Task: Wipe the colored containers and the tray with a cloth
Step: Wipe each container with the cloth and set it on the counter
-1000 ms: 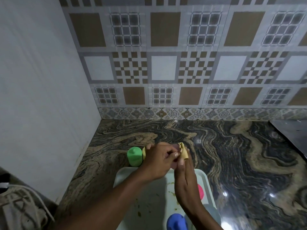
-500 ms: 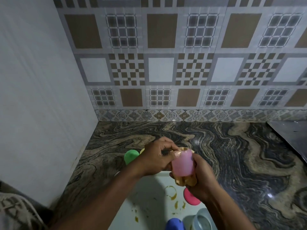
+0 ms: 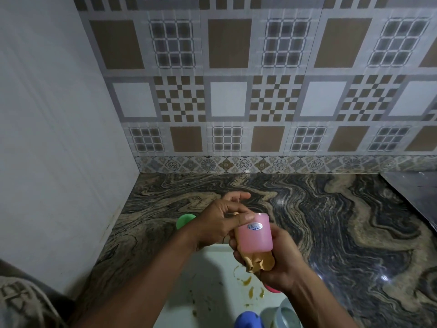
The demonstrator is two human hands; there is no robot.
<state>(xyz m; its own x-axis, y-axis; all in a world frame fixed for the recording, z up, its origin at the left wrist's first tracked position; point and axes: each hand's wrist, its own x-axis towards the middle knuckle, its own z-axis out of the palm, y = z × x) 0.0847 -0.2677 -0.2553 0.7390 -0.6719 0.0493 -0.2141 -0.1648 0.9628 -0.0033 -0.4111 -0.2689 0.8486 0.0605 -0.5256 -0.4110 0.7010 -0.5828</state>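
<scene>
While the pink container [image 3: 256, 237] stands roughly upright above the tray [image 3: 208, 292] | right hand [image 3: 286, 263] clamps the cloth [image 3: 260, 262] under its base | left hand [image 3: 217, 223] pinches its rim

The pink container [image 3: 255, 235] bears 1 small oval blue-script sticker [image 3: 255, 226], too blurred to read.

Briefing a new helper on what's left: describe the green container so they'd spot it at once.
On the marble counter lies a white tray. Just past its far left corner, half hidden behind the left hand, stands the green container. It is the only green one; the blue container stands on the tray, the pink container is held.
</scene>
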